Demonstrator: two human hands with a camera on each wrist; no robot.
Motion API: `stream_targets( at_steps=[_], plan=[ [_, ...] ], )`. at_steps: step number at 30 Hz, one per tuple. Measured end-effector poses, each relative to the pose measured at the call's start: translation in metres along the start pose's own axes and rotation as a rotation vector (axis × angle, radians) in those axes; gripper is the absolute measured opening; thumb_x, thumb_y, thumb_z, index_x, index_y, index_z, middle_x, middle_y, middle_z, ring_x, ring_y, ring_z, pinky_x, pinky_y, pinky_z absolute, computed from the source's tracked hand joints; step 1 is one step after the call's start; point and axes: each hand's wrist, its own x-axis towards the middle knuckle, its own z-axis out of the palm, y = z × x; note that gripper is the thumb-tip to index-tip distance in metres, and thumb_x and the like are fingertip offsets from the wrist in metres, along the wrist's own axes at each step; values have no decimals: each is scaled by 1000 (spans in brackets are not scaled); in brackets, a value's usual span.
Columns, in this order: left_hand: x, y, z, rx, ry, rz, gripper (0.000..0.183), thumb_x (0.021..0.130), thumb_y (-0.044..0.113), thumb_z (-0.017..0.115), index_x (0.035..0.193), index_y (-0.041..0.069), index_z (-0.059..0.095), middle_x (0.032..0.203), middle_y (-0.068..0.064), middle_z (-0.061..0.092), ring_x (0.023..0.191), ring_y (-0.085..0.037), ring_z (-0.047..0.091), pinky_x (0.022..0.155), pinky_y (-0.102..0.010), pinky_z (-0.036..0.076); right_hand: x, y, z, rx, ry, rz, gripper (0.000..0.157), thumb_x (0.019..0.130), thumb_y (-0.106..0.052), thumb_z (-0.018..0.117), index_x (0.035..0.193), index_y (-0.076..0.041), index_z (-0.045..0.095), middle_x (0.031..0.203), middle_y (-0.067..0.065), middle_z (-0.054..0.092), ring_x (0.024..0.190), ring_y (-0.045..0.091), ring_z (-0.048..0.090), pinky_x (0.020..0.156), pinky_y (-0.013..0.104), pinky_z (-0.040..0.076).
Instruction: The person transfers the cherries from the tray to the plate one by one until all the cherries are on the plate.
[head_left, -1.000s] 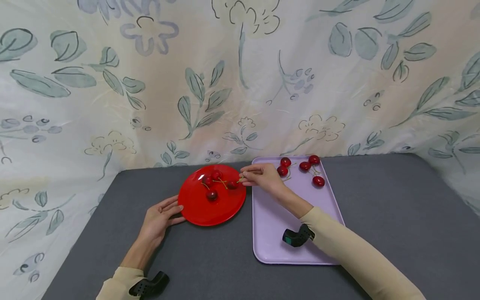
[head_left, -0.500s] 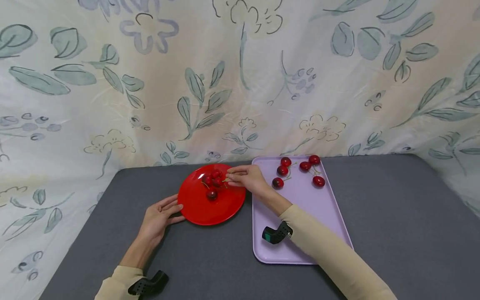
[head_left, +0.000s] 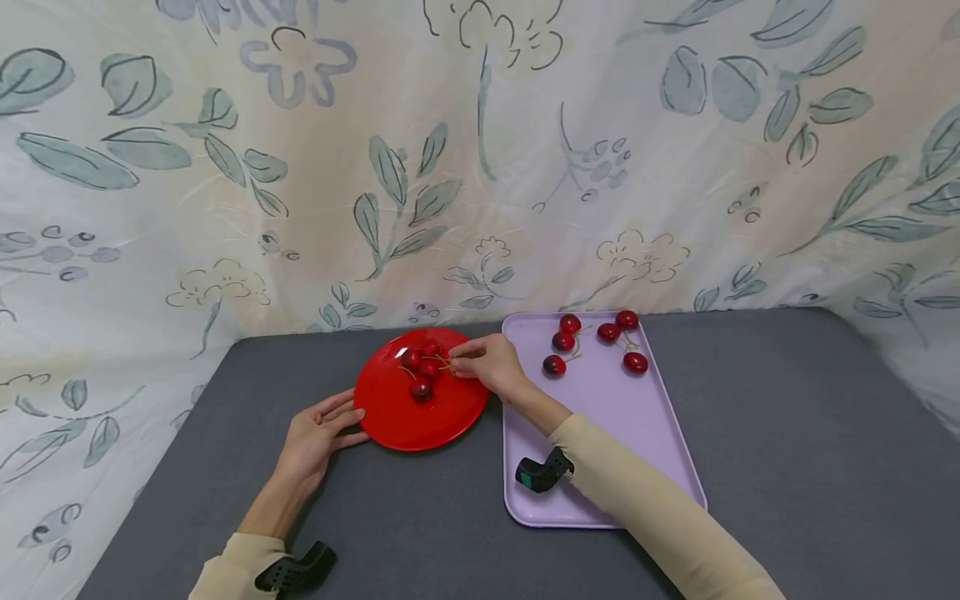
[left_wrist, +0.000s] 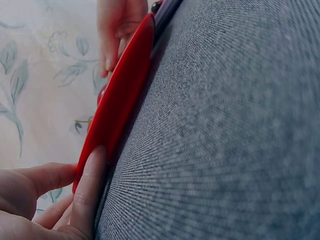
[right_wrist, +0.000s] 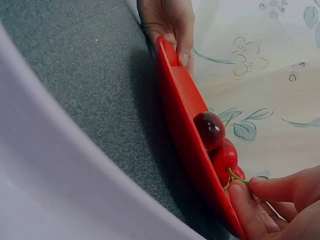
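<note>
A red plate (head_left: 420, 429) lies on the dark grey table, with several cherries grouped toward its far side. My left hand (head_left: 318, 437) grips the plate's left rim, thumb above and fingers against its side and underside, as the left wrist view (left_wrist: 45, 205) also shows. Over the plate's right part, my right hand (head_left: 491, 365) pinches the green stem (right_wrist: 237, 176) of a cherry (head_left: 428, 369) between thumb and forefinger. That cherry sits among the others, close against them. A darker cherry (right_wrist: 210, 130) lies nearer the plate's front.
A lilac tray (head_left: 600, 433) stands right of the plate, under my right forearm. Cherries on its far part form a left group (head_left: 563, 342) and a right group (head_left: 635, 362). A floral cloth (head_left: 480, 167) hangs behind the table's far edge.
My right hand has moved left from the plate's right edge, bringing the cherry in against the others on the plate. My left hand has stayed on the rim.
</note>
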Motion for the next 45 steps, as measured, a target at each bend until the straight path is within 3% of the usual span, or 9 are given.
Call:
stream_targets(
  at_steps=[14, 21, 32, 45],
  plan=[
    [0, -4, 1, 3, 6, 10, 50, 98, 8, 59, 145, -2, 43, 132, -10, 60, 98, -9, 68, 83, -33, 58, 0, -3, -2, -56, -16, 8, 24, 90, -2, 68, 114, -1, 72, 104, 12, 73, 96, 22, 70, 86, 30, 57],
    [-2, -5, 0, -8, 2, 13, 50, 99, 6, 57, 146, -3, 41, 128, -7, 62, 98, -9, 68, 83, -33, 58, -4, -10, -12, -113, -5, -53, 25, 90, -3, 69, 114, 0, 71, 105, 13, 73, 98, 23, 70, 85, 31, 58],
    [-5, -3, 0, -11, 9, 12, 51, 98, 6, 58, 146, -3, 40, 127, -6, 63, 98, -9, 68, 83, -33, 58, -12, -35, -50, -201, -67, -61, 28, 92, -11, 68, 118, 1, 70, 111, 15, 70, 100, 33, 67, 88, 37, 57],
    [-4, -5, 1, -9, -2, 18, 51, 99, 6, 58, 146, -3, 40, 130, -9, 61, 99, -9, 67, 83, -34, 58, -19, -57, -112, -462, -51, -125, 29, 93, -13, 68, 118, 2, 69, 108, 18, 70, 96, 36, 68, 86, 43, 58]
  ],
)
